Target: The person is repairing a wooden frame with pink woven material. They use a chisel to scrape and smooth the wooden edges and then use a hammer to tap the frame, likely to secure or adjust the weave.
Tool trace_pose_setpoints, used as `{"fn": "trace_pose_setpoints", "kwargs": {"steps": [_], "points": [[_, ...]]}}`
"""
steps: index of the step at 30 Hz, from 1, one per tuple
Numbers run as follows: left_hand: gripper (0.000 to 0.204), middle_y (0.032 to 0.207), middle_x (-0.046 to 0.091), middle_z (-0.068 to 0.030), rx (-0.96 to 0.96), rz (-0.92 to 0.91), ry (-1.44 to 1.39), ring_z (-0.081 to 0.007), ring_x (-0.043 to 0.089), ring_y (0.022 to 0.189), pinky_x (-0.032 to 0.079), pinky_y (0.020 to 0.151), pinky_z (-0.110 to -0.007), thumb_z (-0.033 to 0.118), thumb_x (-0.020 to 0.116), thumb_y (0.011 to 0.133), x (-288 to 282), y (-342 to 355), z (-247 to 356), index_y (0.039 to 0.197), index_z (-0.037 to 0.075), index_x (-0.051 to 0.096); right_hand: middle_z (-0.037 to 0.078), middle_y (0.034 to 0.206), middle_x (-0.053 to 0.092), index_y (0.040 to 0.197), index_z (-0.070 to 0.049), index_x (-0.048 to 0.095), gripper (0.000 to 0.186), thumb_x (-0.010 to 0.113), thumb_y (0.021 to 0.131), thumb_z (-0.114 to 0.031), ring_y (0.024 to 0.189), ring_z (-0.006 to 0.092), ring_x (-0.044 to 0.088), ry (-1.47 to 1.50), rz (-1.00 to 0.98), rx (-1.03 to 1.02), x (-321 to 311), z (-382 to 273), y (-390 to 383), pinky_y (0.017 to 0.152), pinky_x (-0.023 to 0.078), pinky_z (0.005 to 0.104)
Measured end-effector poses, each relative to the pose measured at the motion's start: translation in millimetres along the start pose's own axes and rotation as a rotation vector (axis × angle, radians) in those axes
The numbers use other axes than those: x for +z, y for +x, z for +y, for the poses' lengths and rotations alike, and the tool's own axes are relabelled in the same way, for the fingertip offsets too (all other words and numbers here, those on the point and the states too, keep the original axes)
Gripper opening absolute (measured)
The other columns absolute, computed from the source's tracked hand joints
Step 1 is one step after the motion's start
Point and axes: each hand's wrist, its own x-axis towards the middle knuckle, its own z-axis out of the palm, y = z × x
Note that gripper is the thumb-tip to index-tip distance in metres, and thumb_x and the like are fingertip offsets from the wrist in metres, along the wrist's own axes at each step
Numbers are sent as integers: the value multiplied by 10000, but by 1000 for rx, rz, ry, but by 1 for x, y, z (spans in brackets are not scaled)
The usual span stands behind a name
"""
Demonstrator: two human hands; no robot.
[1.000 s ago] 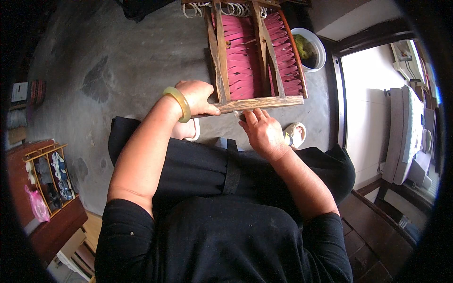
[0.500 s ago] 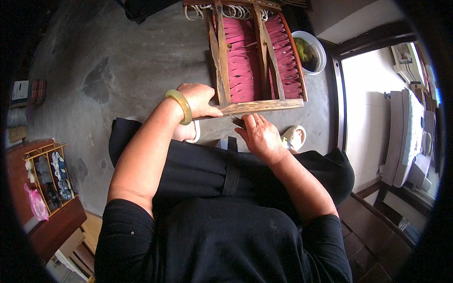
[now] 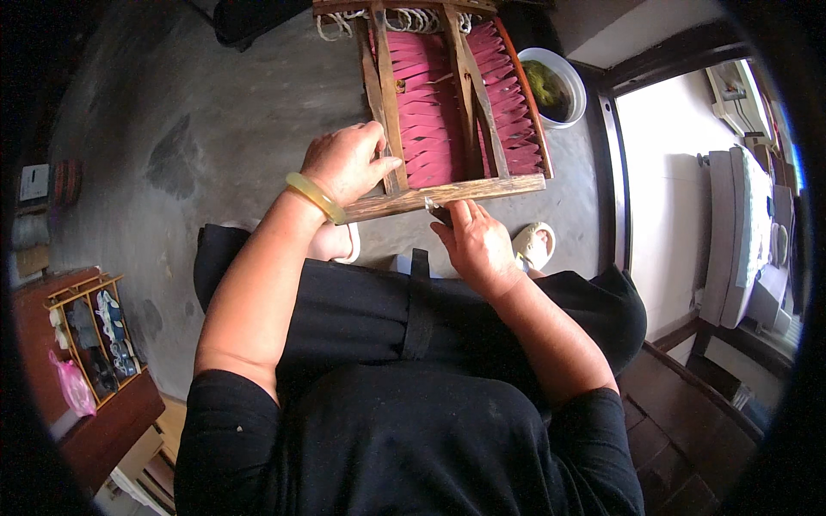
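Observation:
In front of me lies a wooden frame (image 3: 447, 196) with several slats and pink strips (image 3: 422, 138) woven across it. My left hand (image 3: 340, 163), with a yellowish bangle on its wrist, is over the frame's near left corner. Its thumb and forefinger stand apart beside a slat and appear to hold nothing; the other fingers are curled and partly hidden. At the near bar, my right hand (image 3: 482, 245) is closed around a small dark-handled tool (image 3: 440, 213). The tool's shiny tip meets the bar's edge; its exact kind is hard to make out.
A white bucket (image 3: 564, 90) with something green inside stands right of the frame. White cord loops (image 3: 422, 19) hang at the frame's far end. A small rack of shoes (image 3: 96, 340) is at the left, near a pink plastic bag (image 3: 73, 385). A doorway (image 3: 658, 198) opens at the right.
My left hand has lifted off the near bar and moved up and left, its thumb now apart. The tool's shiny tip shows against the bar. The view has shifted slightly.

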Motion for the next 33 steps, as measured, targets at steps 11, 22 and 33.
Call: {"fn": "trace_pose_setpoints", "kwargs": {"steps": [11, 22, 33], "points": [[313, 987, 620, -121, 382, 114, -34, -318, 600, 961, 494, 828, -400, 181, 755, 724, 23, 2, 6, 968, 56, 604, 175, 872, 597, 975, -22, 492, 233, 600, 880, -205, 808, 354, 613, -2, 84, 35, -2, 17, 1, 667, 508, 447], [403, 1023, 597, -121, 531, -50, 40, -318, 575, 1000, 465, 877, -409, 164, 741, 691, 50, 4, 26, 1040, 32, 588, 183, 893, 601, 1000, -23, 504, 215, 587, 882, -182, 833, 373, 611, -6, 122, 44, -11, 31, -6, 680, 507, 459], [471, 1041, 584, -96, 513, -158, 46, -301, 553, 1043, 437, 913, -420, 213, 765, 693, 71, 13, 51, 1098, 72, 570, 154, 897, 601, 941, -35, 519, 199, 578, 897, -220, 862, 341, 621, -238, -6, -8, -77, 71, -5, 684, 521, 434]]}}
